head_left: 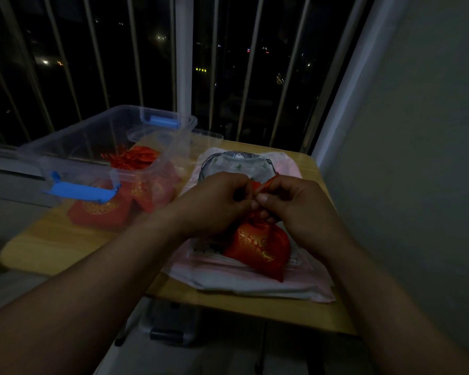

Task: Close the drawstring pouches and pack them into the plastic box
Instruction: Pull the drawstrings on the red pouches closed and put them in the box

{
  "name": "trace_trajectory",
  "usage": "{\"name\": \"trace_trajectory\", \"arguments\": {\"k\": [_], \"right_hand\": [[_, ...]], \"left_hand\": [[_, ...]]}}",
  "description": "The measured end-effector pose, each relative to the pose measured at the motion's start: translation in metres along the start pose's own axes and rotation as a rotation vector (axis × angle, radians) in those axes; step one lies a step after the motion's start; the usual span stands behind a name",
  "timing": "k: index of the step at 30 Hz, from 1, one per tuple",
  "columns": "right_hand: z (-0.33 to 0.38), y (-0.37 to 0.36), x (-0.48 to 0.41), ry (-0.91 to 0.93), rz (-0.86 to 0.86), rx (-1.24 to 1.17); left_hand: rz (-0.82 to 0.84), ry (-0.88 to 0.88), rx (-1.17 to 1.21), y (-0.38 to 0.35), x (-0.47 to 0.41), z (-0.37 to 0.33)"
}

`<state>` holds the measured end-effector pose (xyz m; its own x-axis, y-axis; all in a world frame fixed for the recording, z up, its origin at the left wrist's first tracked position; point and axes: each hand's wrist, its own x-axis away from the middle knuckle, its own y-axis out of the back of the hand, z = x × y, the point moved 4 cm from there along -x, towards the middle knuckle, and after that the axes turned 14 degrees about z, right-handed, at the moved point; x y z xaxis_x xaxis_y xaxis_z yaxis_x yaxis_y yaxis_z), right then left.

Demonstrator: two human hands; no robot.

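A red drawstring pouch with gold pattern hangs just above a stack of pale pouches on the wooden table. My left hand and my right hand meet at its gathered neck, both pinching the red drawstring there. Behind my hands lies a light pouch with a dark cord. The clear plastic box with blue latches stands at the left, with several red pouches inside.
The box lid lies to the left of the box. White window bars run behind the table and a wall stands close on the right. A dark object sits under the table's front edge.
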<state>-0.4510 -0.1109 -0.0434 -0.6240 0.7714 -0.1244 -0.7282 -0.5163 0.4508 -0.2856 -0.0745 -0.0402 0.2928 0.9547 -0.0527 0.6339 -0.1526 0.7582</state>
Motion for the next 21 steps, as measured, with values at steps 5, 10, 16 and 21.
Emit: {"name": "trace_trajectory", "arguments": {"k": [5,10,16,21], "right_hand": [[0.0,0.0,-0.001,0.022,-0.029,0.032],[0.0,-0.002,-0.003,0.032,-0.077,0.185],[0.006,-0.007,0.002,0.074,-0.089,0.235],[0.009,-0.008,0.003,0.098,-0.131,0.164]], "left_hand": [[-0.049,-0.026,0.004,-0.004,-0.002,-0.001],[-0.116,-0.022,-0.018,-0.008,-0.003,-0.002],[-0.097,-0.069,0.029,-0.012,-0.005,-0.004],[-0.102,-0.002,0.023,-0.005,-0.006,-0.001]]}}
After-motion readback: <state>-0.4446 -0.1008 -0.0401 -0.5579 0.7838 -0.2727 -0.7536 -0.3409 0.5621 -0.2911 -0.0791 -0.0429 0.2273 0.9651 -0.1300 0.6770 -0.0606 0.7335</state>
